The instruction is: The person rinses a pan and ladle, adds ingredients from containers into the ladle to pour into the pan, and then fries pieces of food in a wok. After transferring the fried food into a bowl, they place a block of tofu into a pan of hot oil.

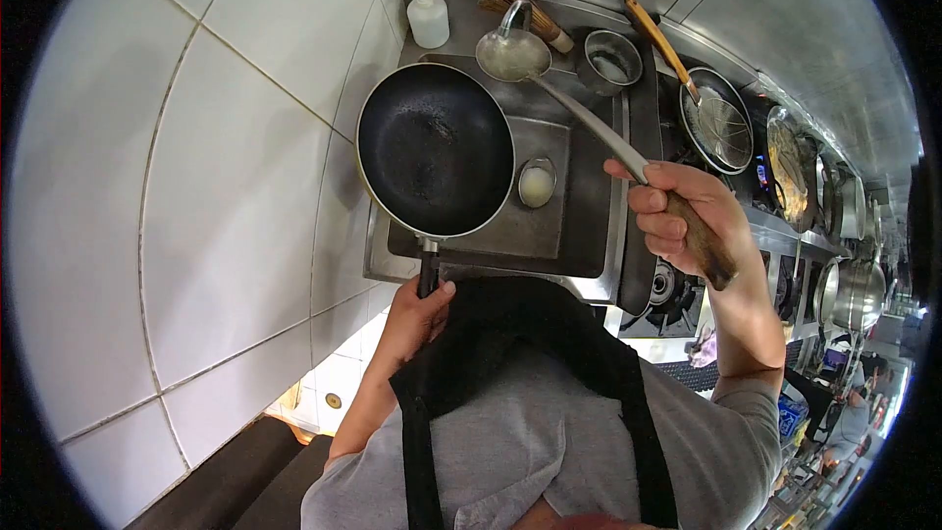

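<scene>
My left hand [424, 310] is closed round the black handle of a frying pan [435, 152]. The pan is tipped so its dark, wet-looking inside faces me, over the left part of the metal sink [589, 257]. In my right hand [692, 211] is a long ladle [594, 123], gripped by its worn wooden handle. Its wide metal bowl reaches to the back of the sink, right at the curved faucet [514, 12]. Below the ladle, in the sink basin, a small rounded metal piece holds something white and round [536, 185].
Behind the sink stand a white pump bottle [429, 18], a bristle brush [530, 15] and a metal pot [609, 61]. On the stove at right, a wire strainer [721, 128] lies over a pan, with several more pans beyond. White tiled wall [235, 137] borders the left.
</scene>
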{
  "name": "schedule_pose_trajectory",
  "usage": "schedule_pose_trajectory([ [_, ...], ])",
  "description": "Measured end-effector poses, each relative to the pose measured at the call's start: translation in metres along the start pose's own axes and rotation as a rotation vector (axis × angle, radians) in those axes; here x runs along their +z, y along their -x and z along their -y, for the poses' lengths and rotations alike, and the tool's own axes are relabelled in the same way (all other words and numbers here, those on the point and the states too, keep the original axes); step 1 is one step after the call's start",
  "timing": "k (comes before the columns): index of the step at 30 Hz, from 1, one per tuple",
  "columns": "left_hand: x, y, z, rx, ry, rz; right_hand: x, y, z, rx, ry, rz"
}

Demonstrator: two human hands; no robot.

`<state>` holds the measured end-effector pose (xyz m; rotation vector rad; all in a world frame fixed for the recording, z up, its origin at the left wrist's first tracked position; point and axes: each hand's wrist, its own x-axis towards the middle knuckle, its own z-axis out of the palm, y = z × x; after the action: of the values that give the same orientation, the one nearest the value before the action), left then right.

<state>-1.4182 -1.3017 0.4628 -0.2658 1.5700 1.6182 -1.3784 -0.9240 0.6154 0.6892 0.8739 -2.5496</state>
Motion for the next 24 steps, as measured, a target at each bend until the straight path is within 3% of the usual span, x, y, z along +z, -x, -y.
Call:
schedule_pose_trajectory([
  [3, 0.003, 0.004, -0.005, -0.051, -0.025, -0.01, -0.001, 0.0, -0.003, 0.01, 0.02, -0.037],
  [7, -0.012, -0.006, 0.007, -0.104, 0.077, 0.129, -0.005, -0.001, -0.015, 0.022, 0.045, -0.077],
  [16, -0.021, -0.015, 0.007, -0.192, 0.263, 0.251, -0.008, 0.022, -0.046, -0.028, 0.336, -0.142],
  [22, -0.019, -0.019, 0.014, -0.17, 0.329, 0.267, -0.018, 0.027, -0.052, -0.008, 0.752, -0.14],
  [24, -0.02, -0.02, 0.017, -0.164, 0.351, 0.28, -0.015, 0.028, -0.051, 0.016, 1.166, -0.153],
])
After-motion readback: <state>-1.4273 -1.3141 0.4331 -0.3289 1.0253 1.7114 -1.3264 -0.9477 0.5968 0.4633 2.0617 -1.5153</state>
